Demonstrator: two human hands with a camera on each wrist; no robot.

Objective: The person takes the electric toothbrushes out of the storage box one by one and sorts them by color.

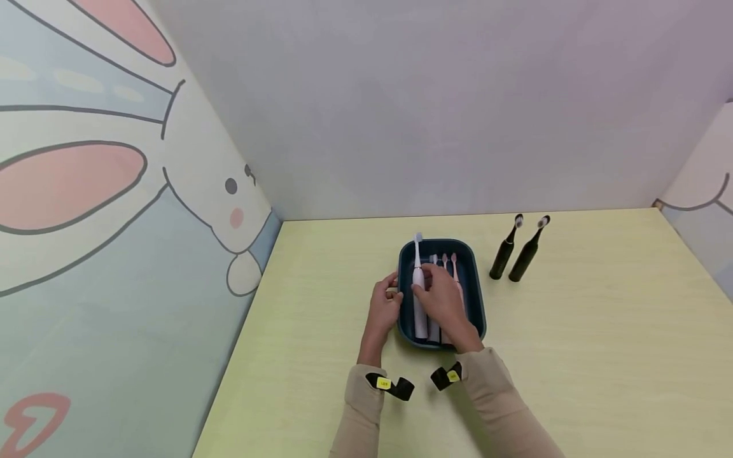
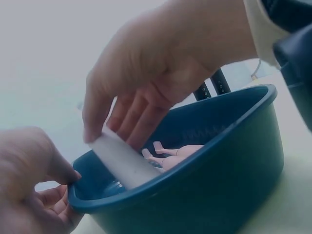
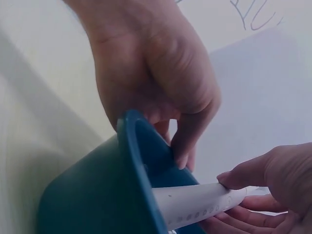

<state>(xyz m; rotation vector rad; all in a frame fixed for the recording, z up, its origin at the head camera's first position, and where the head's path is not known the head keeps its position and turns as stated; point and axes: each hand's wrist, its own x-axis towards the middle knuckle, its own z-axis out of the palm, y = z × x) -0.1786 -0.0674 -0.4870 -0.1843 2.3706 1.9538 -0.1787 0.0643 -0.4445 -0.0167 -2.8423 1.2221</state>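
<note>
My right hand (image 1: pixel 443 299) pinches a white electric toothbrush (image 1: pixel 420 315) by its handle, thumb on one side and fingers on the other. The brush slants over the left part of a dark blue plastic basin (image 1: pixel 474 299), its head reaching past the far rim and its lower end inside. On the basin's left side my left hand (image 1: pixel 383 305) grips the rim, its thumb (image 3: pixel 181 158) over the inner wall. Pink toothbrushes (image 2: pixel 183 153) lie inside to the right of the white one. Another pale toothbrush (image 1: pixel 434 332) lies between them, partly covered by my right hand.
Two black electric toothbrushes (image 1: pixel 525 256) lie side by side on the pale yellow table (image 1: pixel 601 331), right of the basin. A plain wall (image 1: pixel 435 114) rises behind the table, and a wall with a painted rabbit (image 1: pixel 200 191) stands on the left.
</note>
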